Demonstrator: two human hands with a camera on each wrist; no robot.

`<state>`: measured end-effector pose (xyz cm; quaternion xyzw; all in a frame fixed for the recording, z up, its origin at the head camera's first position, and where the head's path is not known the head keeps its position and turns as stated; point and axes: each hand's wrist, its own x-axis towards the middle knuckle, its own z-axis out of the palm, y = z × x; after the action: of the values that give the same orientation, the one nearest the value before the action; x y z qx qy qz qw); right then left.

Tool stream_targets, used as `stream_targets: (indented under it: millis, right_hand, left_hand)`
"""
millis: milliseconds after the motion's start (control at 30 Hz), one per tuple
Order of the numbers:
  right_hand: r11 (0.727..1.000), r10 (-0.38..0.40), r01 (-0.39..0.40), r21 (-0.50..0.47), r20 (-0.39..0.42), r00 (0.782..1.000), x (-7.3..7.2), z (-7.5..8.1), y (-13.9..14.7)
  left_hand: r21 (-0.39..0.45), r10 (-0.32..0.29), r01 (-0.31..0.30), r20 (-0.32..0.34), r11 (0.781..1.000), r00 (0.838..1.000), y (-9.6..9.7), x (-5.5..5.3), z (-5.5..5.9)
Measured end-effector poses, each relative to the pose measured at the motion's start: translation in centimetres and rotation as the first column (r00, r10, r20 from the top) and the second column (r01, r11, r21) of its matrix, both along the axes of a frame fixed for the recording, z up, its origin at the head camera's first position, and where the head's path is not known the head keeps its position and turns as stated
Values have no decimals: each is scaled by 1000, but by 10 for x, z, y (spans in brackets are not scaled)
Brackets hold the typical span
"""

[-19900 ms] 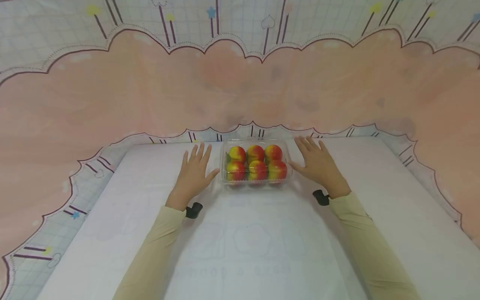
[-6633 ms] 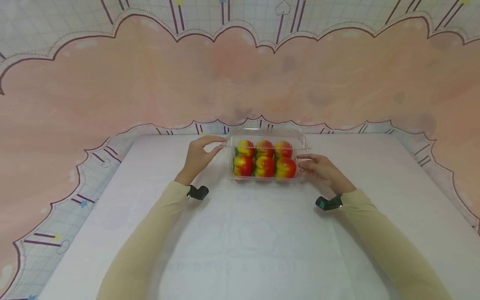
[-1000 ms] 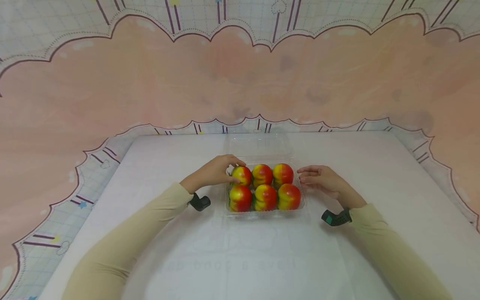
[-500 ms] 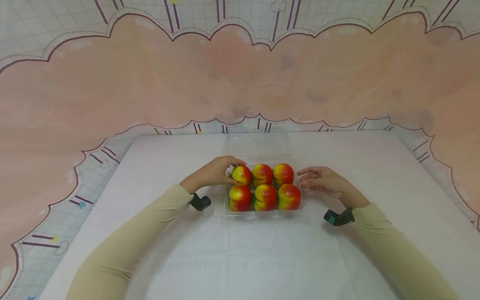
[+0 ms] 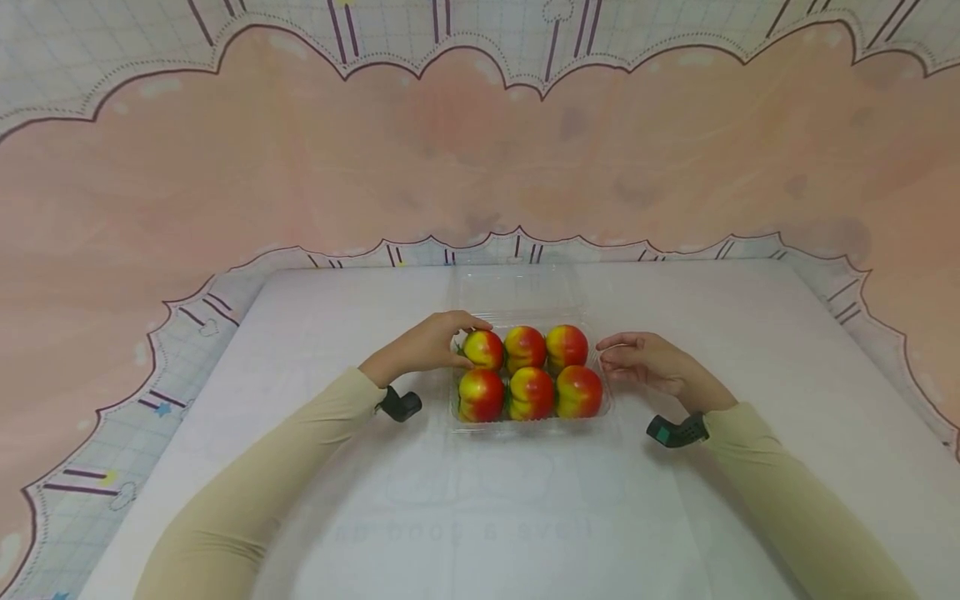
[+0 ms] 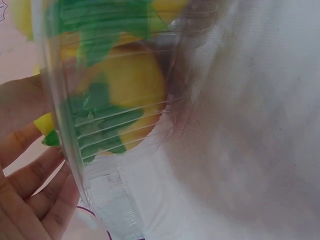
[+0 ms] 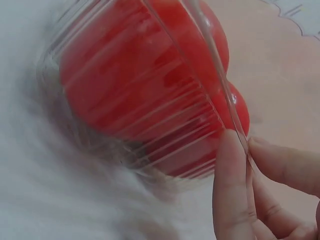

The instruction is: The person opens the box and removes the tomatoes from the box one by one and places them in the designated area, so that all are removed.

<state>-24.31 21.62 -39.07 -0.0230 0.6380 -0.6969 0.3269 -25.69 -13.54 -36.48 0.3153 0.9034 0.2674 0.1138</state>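
Note:
A clear plastic clamshell box [image 5: 528, 427] lies open in the head view, holding two rows of red-and-yellow peaches with green leaves. My left hand [image 5: 427, 343] reaches over the box's left side, thumb and fingers curled round the back-left peach [image 5: 483, 350]. In the left wrist view the thumb passes behind the clear wall, beside a peach [image 6: 132, 87] seen through it. At the right side, my right hand [image 5: 652, 362] pinches the box's rim between thumb and finger. That rim [image 7: 220, 75] shows closely in the right wrist view, with red peaches [image 7: 120, 75] behind the ribbed wall.
The box's transparent lid [image 5: 517, 290] lies folded back towards the far edge of the table. A white cover with faint printing lies over the table [image 5: 465, 517]. Behind stands a patterned pink and white backdrop [image 5: 450, 150].
The lid was closed at first, then lifted, and now lies back. The box has come nearer. My left hand moved from the lid to the back-left peach; the last second shows hardly any movement.

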Motion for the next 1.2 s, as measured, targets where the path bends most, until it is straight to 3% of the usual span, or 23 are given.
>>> stream_targets:
  millis: [133,267,433,567,667,800,967,1133,1200]
  right_hand:
    - [996,-29,38,-87,102,994,-1,1,0]
    - [994,-53,64,-84,127,990,-1,1,-1]
    - [997,-72,73,-18,51,996,-2,-1,-3]
    - [990,-103,110,84,-86,991,-1,-4,-6]
    - [970,-118,163,179,-235,965,2,-6,-9]
    - [932,-130,247,267,-390,911,5,-9,-13]
    - [894,-124,310,324,-484,866,8,-11,-15]
    - [862,-36,302,407,-544,838,10,-12,-12]
    - [865,-6,283,415,-554,833,10,-12,-10]
  left_hand:
    - [-1,5,-5,1,1000,1000,0,0,0]
    - [-1,6,-6,-3,1000,1000,0,1,-1]
    - [4,9,-9,-1,1000,1000,1,1,-1]
    - [10,11,-11,-1,1000,1000,1,1,-1]
    - [11,14,-14,-4,1000,1000,0,1,-1]
    - [8,21,-21,-10,1000,1000,0,0,-2]
    - [8,32,-32,2,999,999,0,0,-3]
    - [14,33,-33,7,999,999,0,1,-4]
    - [13,33,-33,7,999,999,0,1,-4]
